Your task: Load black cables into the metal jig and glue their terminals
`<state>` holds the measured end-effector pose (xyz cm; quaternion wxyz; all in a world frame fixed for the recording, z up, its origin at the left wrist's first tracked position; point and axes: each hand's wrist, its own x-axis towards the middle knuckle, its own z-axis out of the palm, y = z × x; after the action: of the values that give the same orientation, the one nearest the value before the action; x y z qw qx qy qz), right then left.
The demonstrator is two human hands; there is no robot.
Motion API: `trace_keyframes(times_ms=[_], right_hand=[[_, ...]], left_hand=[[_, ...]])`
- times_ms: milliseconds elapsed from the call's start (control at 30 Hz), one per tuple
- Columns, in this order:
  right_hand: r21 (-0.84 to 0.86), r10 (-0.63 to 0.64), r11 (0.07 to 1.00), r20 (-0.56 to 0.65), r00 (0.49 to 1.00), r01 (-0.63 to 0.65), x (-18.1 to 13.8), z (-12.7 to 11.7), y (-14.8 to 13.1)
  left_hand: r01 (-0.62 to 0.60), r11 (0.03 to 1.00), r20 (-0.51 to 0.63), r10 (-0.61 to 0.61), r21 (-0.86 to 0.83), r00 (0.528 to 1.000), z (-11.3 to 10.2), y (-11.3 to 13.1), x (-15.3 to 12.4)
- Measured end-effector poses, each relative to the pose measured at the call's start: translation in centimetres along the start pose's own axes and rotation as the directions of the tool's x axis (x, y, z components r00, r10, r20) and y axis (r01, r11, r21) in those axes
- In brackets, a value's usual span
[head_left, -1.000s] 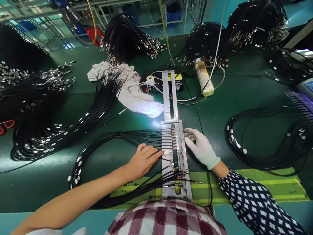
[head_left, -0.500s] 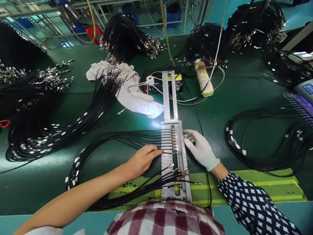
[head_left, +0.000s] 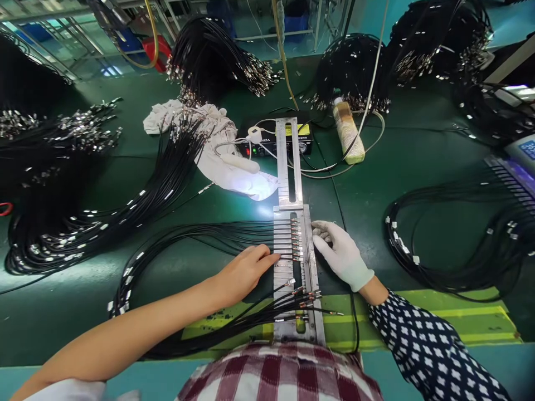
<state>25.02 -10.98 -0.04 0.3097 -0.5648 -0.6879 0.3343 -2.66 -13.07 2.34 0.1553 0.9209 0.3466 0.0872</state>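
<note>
A long slotted metal fixture [head_left: 311,262] lies lengthwise in front of me on the green table. Several thin black cables [head_left: 217,234] run in from the left, their tips seated side by side in its slots. My bare left hand [head_left: 244,273] rests at the fixture's left edge, fingers together, pressing a cable at a slot. My right hand [head_left: 340,253], in a white glove, lies on the fixture's right rail with its fingers curled against the edge. Loose cable ends [head_left: 307,298] cross the fixture nearer to me.
Big bundles of black cables [head_left: 62,223] lie left, at the back and right [head_left: 460,239]. A white cloth [head_left: 200,125], a lit white lamp [head_left: 251,181], a small black control box [head_left: 271,145] and a lying bottle [head_left: 348,133] sit behind the fixture. Yellow tape [head_left: 438,323] marks the near edge.
My left fingers have slid slightly forward along the fixture's left edge. The view has shifted a little; my right hand has barely moved.
</note>
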Motion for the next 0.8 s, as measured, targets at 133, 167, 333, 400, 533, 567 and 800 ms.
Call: trace_keyframes(times_ms=[133,167,333,400,533,567,800], right_hand=[[0.003,0.000,1.000,0.002,1.000,0.000,0.0,0.0,-0.1],[0.004,0.001,1.000,0.000,1.000,-0.001,0.0,-0.1,-0.2],[-0.006,0.006,1.000,0.002,1.000,-0.006,0.1,-0.1,-0.4],[-0.014,0.008,1.000,0.006,1.000,-0.008,0.1,-0.2,-0.3],[-0.018,-0.001,1.000,0.001,1.000,0.001,0.1,-0.1,-0.2],[-0.032,0.003,0.999,0.003,1.000,-0.002,0.2,-0.1,-0.2],[-0.439,0.044,0.898,0.052,0.998,-0.016,0.7,0.9,-2.2]], left_hand=[[0.020,0.996,0.014,-0.018,-0.085,1.000,-0.1,0.0,0.3],[0.027,0.993,0.010,-0.026,-0.117,1.000,0.0,0.0,0.4],[-0.048,0.997,-0.128,0.040,-0.065,0.991,1.1,-0.4,-0.2],[-0.048,0.998,-0.206,0.057,0.049,0.977,1.7,-0.2,-0.7],[0.016,0.979,-0.234,0.032,0.202,0.972,2.5,0.3,-1.8],[0.015,0.977,-0.222,0.033,0.213,0.975,2.7,0.4,-2.0],[0.019,0.969,-0.240,0.042,0.247,0.970,2.2,0.8,-0.8]])
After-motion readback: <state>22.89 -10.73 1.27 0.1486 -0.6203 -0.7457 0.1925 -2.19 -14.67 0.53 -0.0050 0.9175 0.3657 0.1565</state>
